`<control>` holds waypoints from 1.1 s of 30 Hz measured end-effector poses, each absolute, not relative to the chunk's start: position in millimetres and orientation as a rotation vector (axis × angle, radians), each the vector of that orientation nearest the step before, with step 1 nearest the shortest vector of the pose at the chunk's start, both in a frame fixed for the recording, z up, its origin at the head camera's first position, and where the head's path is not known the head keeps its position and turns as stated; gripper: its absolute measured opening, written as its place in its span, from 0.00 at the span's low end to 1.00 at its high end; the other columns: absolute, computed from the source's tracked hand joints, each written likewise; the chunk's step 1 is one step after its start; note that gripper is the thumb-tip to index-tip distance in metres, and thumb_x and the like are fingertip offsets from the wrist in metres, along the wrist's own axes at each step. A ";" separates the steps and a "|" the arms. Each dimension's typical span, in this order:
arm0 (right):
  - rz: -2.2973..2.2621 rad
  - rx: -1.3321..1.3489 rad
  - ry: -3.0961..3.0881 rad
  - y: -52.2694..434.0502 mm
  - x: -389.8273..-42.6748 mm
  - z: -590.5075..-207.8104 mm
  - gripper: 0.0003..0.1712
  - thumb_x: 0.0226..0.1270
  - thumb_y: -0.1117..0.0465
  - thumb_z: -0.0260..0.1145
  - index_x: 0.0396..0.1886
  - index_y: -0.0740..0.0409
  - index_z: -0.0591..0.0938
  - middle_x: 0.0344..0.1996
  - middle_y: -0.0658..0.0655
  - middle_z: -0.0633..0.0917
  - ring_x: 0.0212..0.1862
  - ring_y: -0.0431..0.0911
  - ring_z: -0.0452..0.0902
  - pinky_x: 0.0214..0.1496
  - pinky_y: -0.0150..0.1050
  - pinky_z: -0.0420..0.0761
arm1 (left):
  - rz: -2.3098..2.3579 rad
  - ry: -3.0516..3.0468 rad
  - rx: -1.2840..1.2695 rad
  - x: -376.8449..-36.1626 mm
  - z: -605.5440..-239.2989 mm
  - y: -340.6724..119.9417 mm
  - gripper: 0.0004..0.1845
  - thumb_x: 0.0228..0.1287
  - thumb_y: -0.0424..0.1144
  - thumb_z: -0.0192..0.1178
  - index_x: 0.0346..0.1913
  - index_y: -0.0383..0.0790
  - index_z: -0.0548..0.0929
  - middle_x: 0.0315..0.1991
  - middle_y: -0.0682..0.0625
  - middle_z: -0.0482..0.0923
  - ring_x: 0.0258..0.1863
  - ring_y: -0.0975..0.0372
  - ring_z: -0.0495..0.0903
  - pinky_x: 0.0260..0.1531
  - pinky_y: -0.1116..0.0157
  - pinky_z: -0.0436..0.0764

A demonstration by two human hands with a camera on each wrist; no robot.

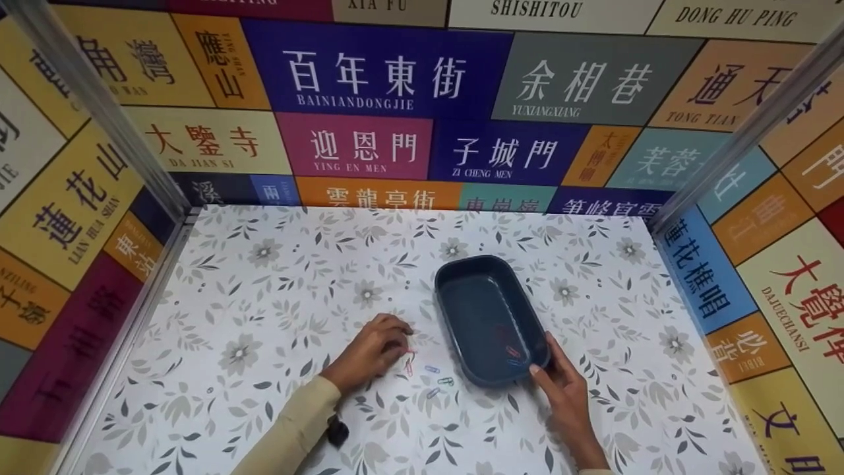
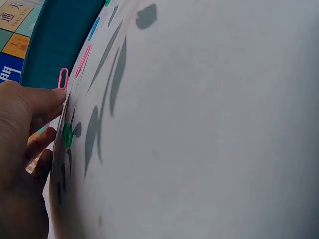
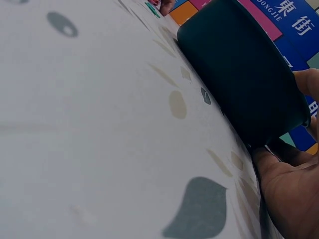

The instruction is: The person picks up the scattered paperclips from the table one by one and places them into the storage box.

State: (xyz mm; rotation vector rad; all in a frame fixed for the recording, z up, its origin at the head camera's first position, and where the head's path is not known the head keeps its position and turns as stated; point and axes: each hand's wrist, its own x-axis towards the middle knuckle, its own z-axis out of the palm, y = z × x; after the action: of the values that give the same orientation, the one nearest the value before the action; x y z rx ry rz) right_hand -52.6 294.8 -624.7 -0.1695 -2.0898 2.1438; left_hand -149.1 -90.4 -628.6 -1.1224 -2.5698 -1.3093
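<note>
1. Walls [image 1: 376,72] of coloured panels stand behind and to both sides, printed with Chinese characters and romanised names such as "BAINIANDONGJIE" and "YING EN MEN".
2. In front of them lies a white tabletop [image 1: 316,264] patterned with grey flowers and leaves.
3. A dark blue rectangular tray [image 1: 471,316] with rounded corners sits right of the tabletop's middle, set at a slant; whether its base lies fully flat, I cannot tell.
4. The right hand [image 1: 568,389] grips the tray's near right corner, thumb at the rim and fingers around the outer wall.
5. The left hand [image 1: 372,349], well apart from the right and left of the tray, pinches a pink paper clip [image 2: 63,78] between thumb and finger, just above the tabletop.
6. Near those fingertips, on the tabletop, lie another pink clip [image 1: 409,367], two bluish clips [image 1: 432,369] and a green clip [image 1: 446,381], all between the left hand and the tray.
7. Inside the tray, toward its near end, a red clip [image 1: 512,351] and a blue clip [image 1: 514,362] lie close together.
</note>
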 end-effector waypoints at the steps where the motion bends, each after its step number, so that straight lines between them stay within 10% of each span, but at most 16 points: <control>1: 2.141 -0.168 -2.092 294.8 -52.7 -624.4 0.42 0.77 0.74 0.69 0.86 0.62 0.66 0.84 0.67 0.65 0.73 0.29 0.74 0.72 0.29 0.74 | -1.321 -2.576 -1.116 -149.2 -627.5 -90.2 0.06 0.72 0.27 0.70 0.36 0.38 0.89 0.57 0.43 0.87 0.63 0.50 0.79 0.68 0.50 0.76; 33: 2.120 -0.157 -2.083 295.2 -53.1 -626.4 0.41 0.77 0.75 0.69 0.85 0.61 0.67 0.83 0.67 0.67 0.73 0.32 0.75 0.73 0.30 0.74 | -1.366 -2.477 -1.113 -167.5 -570.0 -32.3 0.02 0.77 0.33 0.70 0.42 0.39 0.89 0.46 0.48 0.89 0.54 0.54 0.82 0.61 0.55 0.81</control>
State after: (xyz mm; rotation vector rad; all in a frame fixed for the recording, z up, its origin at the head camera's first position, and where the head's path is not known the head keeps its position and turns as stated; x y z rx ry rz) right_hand -53.1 295.2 -626.4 -0.1568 -2.0825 2.1205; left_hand -167.5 -32.3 -570.0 -1.1130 -2.4767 -1.3659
